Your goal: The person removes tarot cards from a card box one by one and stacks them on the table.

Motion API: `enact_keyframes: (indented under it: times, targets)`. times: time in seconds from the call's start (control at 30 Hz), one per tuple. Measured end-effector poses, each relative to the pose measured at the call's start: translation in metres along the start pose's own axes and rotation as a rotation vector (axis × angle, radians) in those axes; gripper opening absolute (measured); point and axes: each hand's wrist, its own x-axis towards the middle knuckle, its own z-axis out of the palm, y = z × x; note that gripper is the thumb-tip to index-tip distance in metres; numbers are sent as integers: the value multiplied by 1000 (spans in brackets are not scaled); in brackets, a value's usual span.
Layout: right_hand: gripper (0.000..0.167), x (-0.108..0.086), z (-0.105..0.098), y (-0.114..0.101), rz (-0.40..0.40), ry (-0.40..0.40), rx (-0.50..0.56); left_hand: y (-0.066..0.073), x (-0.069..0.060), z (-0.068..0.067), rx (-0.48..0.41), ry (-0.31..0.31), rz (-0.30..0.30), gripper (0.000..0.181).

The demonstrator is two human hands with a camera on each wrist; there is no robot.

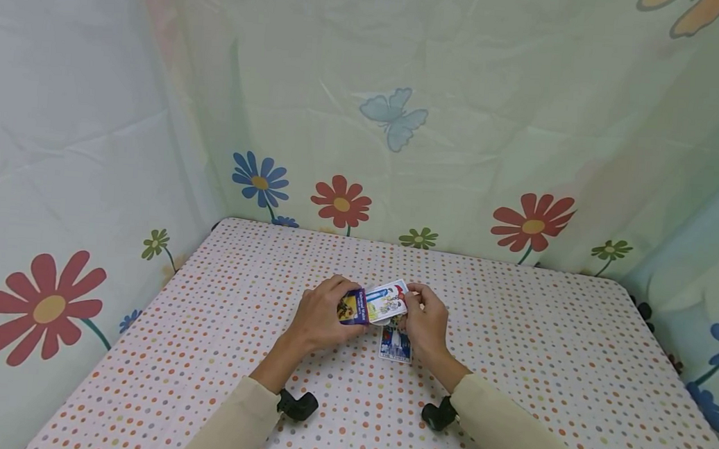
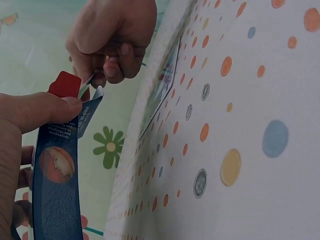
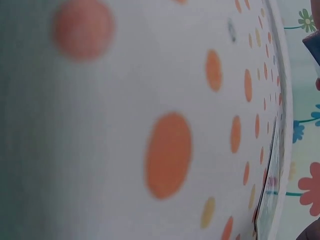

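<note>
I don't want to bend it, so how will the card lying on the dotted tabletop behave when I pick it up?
The card will probably feel light and flexible, since its edge looks thin in the left wrist view. Lying flat on the dotted tabletop, it may slide before a finger gets under it.
</note>
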Motion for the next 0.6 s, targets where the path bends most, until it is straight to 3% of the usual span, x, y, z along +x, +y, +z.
enact_keyframes:
  times: [0.6]
  targets:
    - [30,4,-5,2,-28,5,-69,1,-1,0,-4,-15,14,69]
